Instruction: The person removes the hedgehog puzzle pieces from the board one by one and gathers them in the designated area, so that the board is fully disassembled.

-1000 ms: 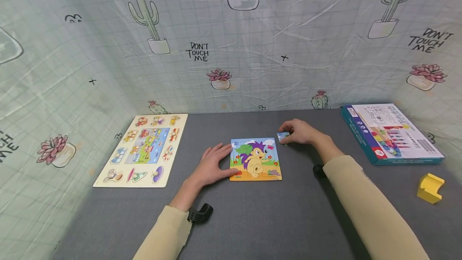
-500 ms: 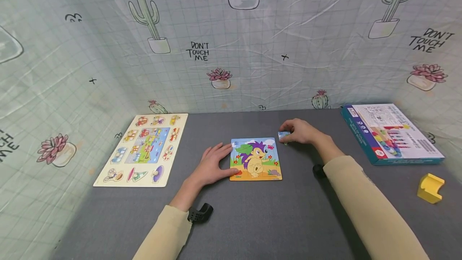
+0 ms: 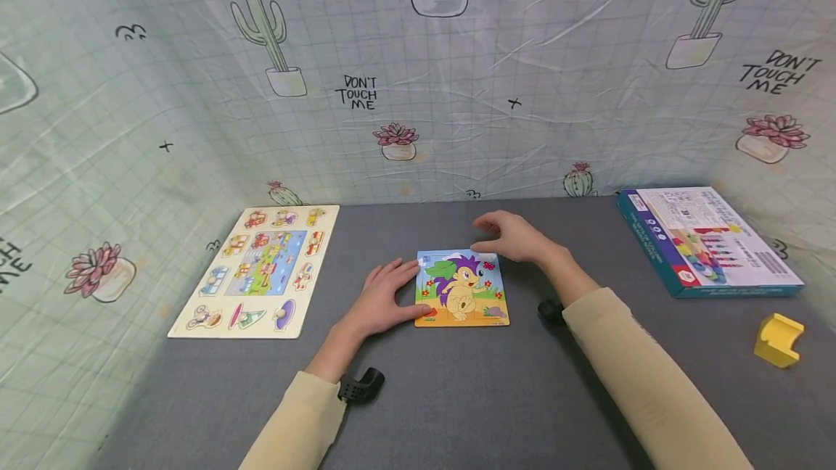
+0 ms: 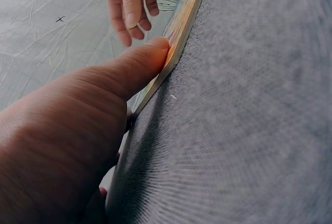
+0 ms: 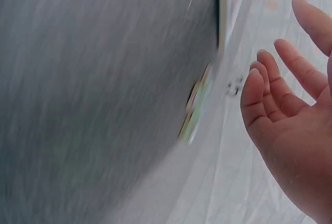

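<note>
A square hedgehog jigsaw puzzle point(image 3: 461, 296) lies flat on the grey table. My left hand point(image 3: 385, 299) rests at its left side, fingers stretched along the edge and thumb on its lower left corner. In the left wrist view, that thumb point(image 4: 148, 60) presses on the board's rim. Just above the puzzle's upper right corner is my right hand point(image 3: 516, 238), fingers loosely bent and apart. The right wrist view shows nothing in the right hand point(image 5: 295, 105), and small overlapping puzzle pieces point(image 5: 196, 102) lying on the table beyond it. In the head view those pieces are hidden by the hand.
A cream picture puzzle board point(image 3: 307, 321) lies at the left. On the right are a teal-sided game box point(image 3: 731, 245) and a yellow notched block point(image 3: 779, 340). Cactus-print cloth point(image 3: 451, 93) hangs behind and along both sides of the table.
My right hand has let go of the small blue puzzle pieces right of the board and moved left, to the puzzle's top edge. The left hand stays in place.
</note>
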The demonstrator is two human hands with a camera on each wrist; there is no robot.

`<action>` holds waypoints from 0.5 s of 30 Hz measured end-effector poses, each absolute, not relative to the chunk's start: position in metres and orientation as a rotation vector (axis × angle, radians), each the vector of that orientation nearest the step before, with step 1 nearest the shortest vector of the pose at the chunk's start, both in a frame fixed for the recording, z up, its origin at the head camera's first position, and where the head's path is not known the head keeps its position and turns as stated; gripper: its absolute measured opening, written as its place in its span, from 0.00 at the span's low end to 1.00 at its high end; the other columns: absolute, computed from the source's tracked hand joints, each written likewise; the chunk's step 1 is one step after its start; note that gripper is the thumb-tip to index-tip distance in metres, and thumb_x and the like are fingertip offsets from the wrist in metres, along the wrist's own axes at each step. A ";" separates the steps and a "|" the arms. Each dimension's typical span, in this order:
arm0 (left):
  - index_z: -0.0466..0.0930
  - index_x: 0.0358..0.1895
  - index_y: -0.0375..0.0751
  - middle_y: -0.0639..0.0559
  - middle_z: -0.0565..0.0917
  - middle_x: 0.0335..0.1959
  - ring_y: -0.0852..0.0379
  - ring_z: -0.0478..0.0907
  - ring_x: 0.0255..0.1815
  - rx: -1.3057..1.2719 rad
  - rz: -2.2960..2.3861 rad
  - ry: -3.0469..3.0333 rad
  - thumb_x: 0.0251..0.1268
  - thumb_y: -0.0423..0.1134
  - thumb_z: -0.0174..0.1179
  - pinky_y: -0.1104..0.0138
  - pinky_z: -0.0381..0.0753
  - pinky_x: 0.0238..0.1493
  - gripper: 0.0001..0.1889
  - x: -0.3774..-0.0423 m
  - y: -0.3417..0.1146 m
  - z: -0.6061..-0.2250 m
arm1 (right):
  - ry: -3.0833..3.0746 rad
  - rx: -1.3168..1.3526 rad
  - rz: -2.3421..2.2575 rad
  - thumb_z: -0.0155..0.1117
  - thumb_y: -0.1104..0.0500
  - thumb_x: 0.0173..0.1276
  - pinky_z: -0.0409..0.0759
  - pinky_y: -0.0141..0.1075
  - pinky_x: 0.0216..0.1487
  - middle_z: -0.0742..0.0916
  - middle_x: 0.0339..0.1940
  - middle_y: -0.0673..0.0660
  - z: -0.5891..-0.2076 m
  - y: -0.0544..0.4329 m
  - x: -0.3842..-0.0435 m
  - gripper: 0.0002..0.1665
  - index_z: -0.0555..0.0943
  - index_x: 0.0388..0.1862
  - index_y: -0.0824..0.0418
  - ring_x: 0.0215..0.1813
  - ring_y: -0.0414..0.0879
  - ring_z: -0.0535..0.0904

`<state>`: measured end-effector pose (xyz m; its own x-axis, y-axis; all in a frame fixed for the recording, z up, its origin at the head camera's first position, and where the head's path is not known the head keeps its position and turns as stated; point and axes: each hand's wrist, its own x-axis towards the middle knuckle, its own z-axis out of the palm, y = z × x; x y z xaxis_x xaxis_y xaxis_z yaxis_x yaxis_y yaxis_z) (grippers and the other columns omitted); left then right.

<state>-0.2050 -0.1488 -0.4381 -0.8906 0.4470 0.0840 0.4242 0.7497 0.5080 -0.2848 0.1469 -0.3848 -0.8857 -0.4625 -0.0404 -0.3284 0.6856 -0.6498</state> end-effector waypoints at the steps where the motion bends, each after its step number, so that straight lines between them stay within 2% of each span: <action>1: 0.68 0.75 0.41 0.50 0.67 0.76 0.44 0.53 0.79 0.724 0.823 2.899 0.59 0.60 0.70 0.46 0.44 0.76 0.44 -0.205 -0.149 -0.438 | 2.691 -0.651 -0.983 0.70 0.53 0.70 0.73 0.54 0.63 0.80 0.61 0.66 -0.385 0.143 -0.283 0.32 0.76 0.67 0.69 0.62 0.60 0.75; 9: 0.68 0.75 0.41 0.50 0.67 0.76 0.44 0.53 0.79 0.741 0.815 2.896 0.60 0.60 0.69 0.45 0.43 0.76 0.44 -0.206 -0.150 -0.439 | 2.642 -0.752 -0.914 0.71 0.52 0.69 0.77 0.49 0.59 0.81 0.58 0.64 -0.388 0.118 -0.274 0.34 0.75 0.67 0.68 0.56 0.55 0.78; 15: 0.68 0.75 0.40 0.49 0.67 0.76 0.43 0.54 0.79 0.748 0.825 2.896 0.60 0.59 0.69 0.44 0.44 0.76 0.44 -0.205 -0.150 -0.438 | 2.628 -0.810 -0.891 0.71 0.53 0.69 0.77 0.49 0.58 0.82 0.56 0.63 -0.391 0.112 -0.272 0.33 0.75 0.67 0.69 0.56 0.55 0.78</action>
